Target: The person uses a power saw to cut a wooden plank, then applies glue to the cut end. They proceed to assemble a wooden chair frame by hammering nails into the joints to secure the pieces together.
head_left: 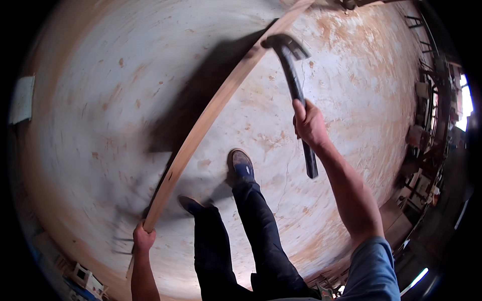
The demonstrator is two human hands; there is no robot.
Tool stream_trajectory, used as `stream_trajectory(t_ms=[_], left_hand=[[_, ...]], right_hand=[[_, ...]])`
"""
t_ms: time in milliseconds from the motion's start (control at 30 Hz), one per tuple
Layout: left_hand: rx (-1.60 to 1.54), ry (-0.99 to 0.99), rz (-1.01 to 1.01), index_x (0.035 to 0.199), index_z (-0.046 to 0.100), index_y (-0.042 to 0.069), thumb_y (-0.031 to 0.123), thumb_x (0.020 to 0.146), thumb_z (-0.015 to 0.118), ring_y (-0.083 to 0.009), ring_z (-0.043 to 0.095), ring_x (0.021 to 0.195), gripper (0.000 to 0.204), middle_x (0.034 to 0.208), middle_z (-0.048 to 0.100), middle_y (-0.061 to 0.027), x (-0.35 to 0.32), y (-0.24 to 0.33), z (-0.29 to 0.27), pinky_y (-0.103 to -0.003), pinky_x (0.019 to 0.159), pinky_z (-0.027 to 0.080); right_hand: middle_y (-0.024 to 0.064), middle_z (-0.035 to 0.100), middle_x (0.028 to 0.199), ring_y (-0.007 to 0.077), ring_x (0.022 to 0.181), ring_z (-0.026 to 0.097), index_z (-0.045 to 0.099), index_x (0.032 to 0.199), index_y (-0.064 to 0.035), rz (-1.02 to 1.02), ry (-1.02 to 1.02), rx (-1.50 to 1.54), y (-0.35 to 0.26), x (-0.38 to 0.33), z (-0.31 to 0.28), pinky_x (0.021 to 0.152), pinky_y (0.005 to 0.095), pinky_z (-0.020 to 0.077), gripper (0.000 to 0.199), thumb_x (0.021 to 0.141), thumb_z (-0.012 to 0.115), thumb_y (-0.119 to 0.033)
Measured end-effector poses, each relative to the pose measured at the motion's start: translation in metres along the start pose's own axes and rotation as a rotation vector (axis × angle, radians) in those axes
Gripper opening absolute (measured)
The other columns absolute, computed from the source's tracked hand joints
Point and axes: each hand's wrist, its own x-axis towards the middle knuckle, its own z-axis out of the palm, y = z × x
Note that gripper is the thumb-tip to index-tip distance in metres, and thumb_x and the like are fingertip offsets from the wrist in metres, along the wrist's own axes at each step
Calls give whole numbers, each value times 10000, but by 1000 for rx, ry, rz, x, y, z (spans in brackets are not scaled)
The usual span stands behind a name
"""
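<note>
My right hand (312,124) is closed around the dark handle of a claw hammer (291,67). The hammer's head is up near the far part of a long wooden board (213,108), its striking face at or just over the board's edge; I cannot tell whether they touch. My left hand (144,238) grips the near end of that board at the lower left. The board runs from there up to the top of the view, with a dark strip along its left side. A dark knot marks the wood near my left hand.
My two legs and shoes (241,163) stand on the worn, stained pale floor (326,165), right of the board. Wooden frames and furniture pieces (419,188) line the right side. A small pale wooden piece (88,278) stands at the lower left. Wooden parts (349,4) lie at the top.
</note>
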Motion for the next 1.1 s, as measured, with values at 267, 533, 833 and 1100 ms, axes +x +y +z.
stream_trajectory(t_ms=[267,533,833,1100], left_hand=[[3,6,76,1121,610,11,98,682,730,-429,632,976,464,1018,663,-242,5,-4,-1,-457,864,515],[-71,122,132,1062,622,39,46,684,681,-410,631,932,382,968,668,-190,8,0,11,-482,823,512],[-34,134,111,1147,612,39,50,676,694,-374,633,921,478,974,656,-169,8,3,11,-461,821,518],[-41,145,89,1233,548,38,121,706,756,-374,628,959,573,1029,632,-185,24,35,6,-468,828,516]], right_hand=[[44,523,567,140,443,533,542,884,-3,10,43,31,-11,-28,13,396,303,431,418,1012,472,-394],[33,463,493,129,360,467,465,858,-36,32,-5,-4,8,-26,24,332,286,396,430,1020,435,-433],[33,436,538,140,362,442,442,882,-72,81,31,28,5,-30,30,339,306,410,449,1013,416,-501],[38,433,520,142,354,435,447,912,-60,95,63,71,-10,-37,41,330,291,391,485,1010,420,-534]])
